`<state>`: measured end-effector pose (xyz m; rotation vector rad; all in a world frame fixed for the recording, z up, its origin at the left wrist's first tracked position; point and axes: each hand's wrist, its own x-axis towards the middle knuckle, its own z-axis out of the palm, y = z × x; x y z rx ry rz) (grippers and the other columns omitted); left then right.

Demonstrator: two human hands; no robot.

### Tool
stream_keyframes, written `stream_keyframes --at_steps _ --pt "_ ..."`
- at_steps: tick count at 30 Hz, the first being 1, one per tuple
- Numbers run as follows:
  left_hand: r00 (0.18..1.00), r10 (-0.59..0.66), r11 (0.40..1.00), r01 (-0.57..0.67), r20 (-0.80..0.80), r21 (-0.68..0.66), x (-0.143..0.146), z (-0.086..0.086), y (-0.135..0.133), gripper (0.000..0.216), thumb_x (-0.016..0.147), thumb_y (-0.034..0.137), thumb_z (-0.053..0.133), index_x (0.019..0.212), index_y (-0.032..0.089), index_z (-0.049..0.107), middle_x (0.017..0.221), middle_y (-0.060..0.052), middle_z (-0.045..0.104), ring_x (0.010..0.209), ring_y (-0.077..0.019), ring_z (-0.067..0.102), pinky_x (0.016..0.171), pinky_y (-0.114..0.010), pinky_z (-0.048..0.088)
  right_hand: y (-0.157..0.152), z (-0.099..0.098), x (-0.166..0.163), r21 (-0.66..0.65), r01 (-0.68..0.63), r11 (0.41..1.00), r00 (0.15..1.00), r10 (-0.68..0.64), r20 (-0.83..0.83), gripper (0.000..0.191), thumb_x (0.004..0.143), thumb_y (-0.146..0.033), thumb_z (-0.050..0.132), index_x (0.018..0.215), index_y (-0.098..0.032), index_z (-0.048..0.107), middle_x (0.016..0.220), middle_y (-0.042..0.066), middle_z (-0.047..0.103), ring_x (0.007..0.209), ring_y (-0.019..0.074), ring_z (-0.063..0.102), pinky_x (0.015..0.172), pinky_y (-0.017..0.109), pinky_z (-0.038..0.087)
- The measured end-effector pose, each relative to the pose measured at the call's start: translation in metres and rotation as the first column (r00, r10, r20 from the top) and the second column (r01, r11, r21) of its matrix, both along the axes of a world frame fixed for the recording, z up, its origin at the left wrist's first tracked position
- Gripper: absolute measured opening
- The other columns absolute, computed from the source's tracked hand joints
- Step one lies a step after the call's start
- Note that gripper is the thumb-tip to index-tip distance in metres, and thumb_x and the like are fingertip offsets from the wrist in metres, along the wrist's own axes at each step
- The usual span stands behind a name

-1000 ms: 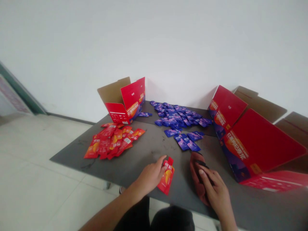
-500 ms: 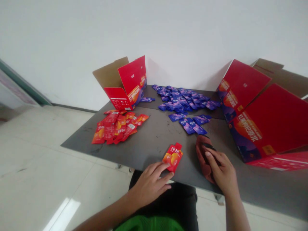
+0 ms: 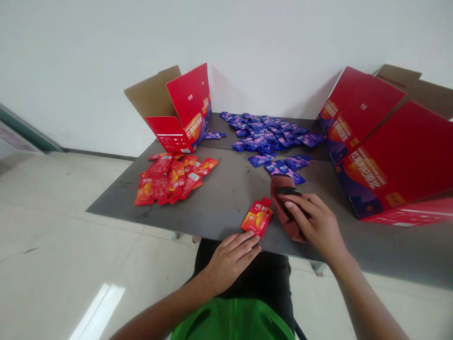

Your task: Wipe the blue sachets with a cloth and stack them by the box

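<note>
A: Left hand?
B: Lying flat, fingers loose, tips touching the red sachet near the table edge.
A: Right hand?
B: Resting over a reddish pouch beside it; grip unclear.

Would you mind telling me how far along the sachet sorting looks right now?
Done: red sachets and blue sachets lie in separate piles on the grey table. In hand: left hand touches one red sachet; right hand rests on a dark reddish object. Left: the open red carton.
</note>
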<state>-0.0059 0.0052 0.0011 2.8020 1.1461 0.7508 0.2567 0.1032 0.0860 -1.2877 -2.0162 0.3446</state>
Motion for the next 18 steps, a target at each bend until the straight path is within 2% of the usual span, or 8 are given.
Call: stream_keyframes --at_steps 3,6,9,11,13,15,18 --pt "0.998 0.014 0.999 -0.016 0.057 0.028 0.001 -0.005 0.003 0.034 0.109 0.019 0.040 0.132 0.017 0.066 0.132 -0.009 0.071 0.129 -0.0212 0.062 0.107 -0.039 0.049 -0.005 0.001 -0.036 -0.012 -0.256 0.967 0.961 0.255 0.108 0.030 0.103 -0.042 0.056 0.128 -0.034 0.072 0.115 0.006 0.069 0.108 0.0220 0.065 0.095 0.037 0.052" --pt "0.992 0.026 0.998 -0.033 0.126 0.054 0.003 -0.008 0.006 0.031 0.108 0.016 0.042 0.121 0.016 0.071 0.113 -0.008 0.078 0.106 -0.0202 0.072 0.101 -0.039 0.052 -0.001 -0.019 -0.059 -0.033 -0.404 0.914 0.879 0.398 0.261 0.028 0.101 -0.046 0.058 0.122 -0.037 0.075 0.107 0.004 0.070 0.103 0.0208 0.065 0.091 0.036 0.050" --pt "0.993 -0.007 0.999 0.001 0.121 0.047 0.003 -0.005 0.010 0.034 0.109 0.014 0.039 0.126 0.016 0.069 0.124 -0.008 0.075 0.117 -0.0196 0.070 0.102 -0.037 0.051 0.025 -0.038 -0.059 -0.016 -0.374 0.927 0.876 0.359 0.322 0.028 0.102 -0.046 0.057 0.120 -0.036 0.076 0.104 0.004 0.070 0.099 0.0201 0.064 0.088 0.035 0.048" --pt "0.993 -0.028 0.999 0.023 0.118 0.048 0.002 -0.002 0.012 0.037 0.109 0.013 0.036 0.129 0.016 0.066 0.132 -0.008 0.072 0.125 -0.0185 0.066 0.103 -0.036 0.050 0.052 -0.040 -0.050 -0.008 -0.323 0.946 0.878 0.303 0.371 0.030 0.103 -0.045 0.056 0.124 -0.034 0.075 0.106 0.005 0.070 0.100 0.0205 0.063 0.088 0.035 0.048" --pt "0.990 -0.034 0.998 0.027 0.137 0.051 0.002 0.000 0.013 0.037 0.110 0.013 0.034 0.128 0.016 0.066 0.132 -0.007 0.072 0.125 -0.0173 0.067 0.102 -0.035 0.050 0.076 -0.032 -0.040 -0.008 -0.272 0.962 0.861 0.247 0.444 0.030 0.103 -0.042 0.057 0.124 -0.032 0.075 0.104 0.007 0.070 0.098 0.0211 0.063 0.087 0.034 0.048" --pt "0.986 -0.030 0.999 0.023 0.167 0.048 0.003 0.001 0.014 0.037 0.110 0.013 0.034 0.127 0.016 0.067 0.131 -0.006 0.073 0.123 -0.0166 0.068 0.101 -0.034 0.051 0.086 -0.017 -0.033 0.021 -0.222 0.975 0.859 0.185 0.477 0.030 0.104 -0.040 0.055 0.123 -0.030 0.076 0.104 0.008 0.070 0.098 0.0222 0.063 0.088 0.035 0.048" --pt "0.980 -0.029 0.999 0.023 0.198 0.033 0.004 -0.002 0.014 0.035 0.110 0.014 0.037 0.126 0.016 0.068 0.130 -0.006 0.073 0.122 -0.0171 0.068 0.101 -0.035 0.052 0.064 0.002 -0.039 0.066 -0.208 0.976 0.905 0.166 0.391 0.035 0.106 -0.040 0.050 0.131 -0.029 0.071 0.112 0.009 0.069 0.105 0.0222 0.062 0.093 0.035 0.049"
